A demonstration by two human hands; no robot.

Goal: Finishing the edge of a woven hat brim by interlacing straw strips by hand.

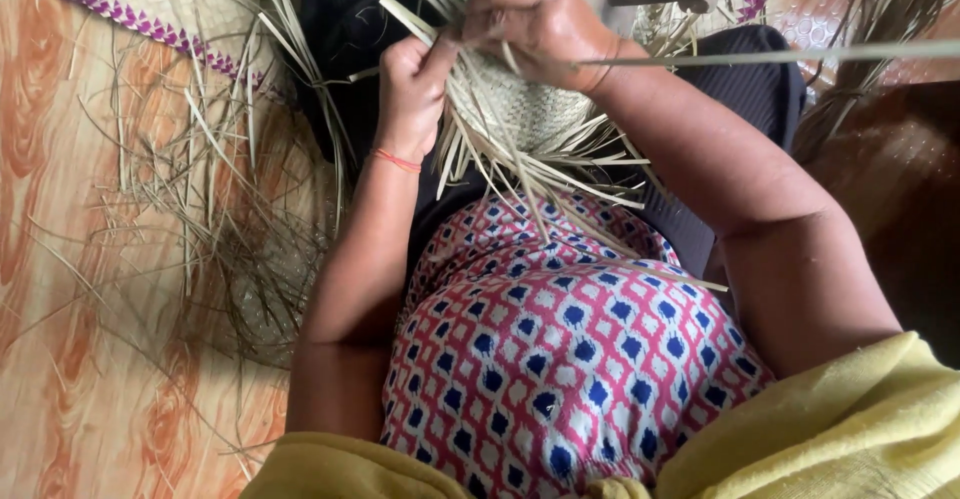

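i see both of my hands up at the far edge of the view, working on a half-woven straw piece (520,109) that rests on my lap over dark cloth. my left hand (410,89) is curled into a near fist, thumb and fingers pressed together on a few pale straw strips (480,159) just where they leave the woven edge. my right hand (535,19) sits above and slightly right of it, fingers bent down and pinching another strip at the same edge, the two hands almost touching. the loose strips fan out from that woven part toward my body, their long axis running from the hands down to my patterned top (560,349). one long strip (780,56) runs off sideways to the right from under my right wrist. more loose straw (220,209) lies on the floor mat (70,259) to my left, well apart from either hand.
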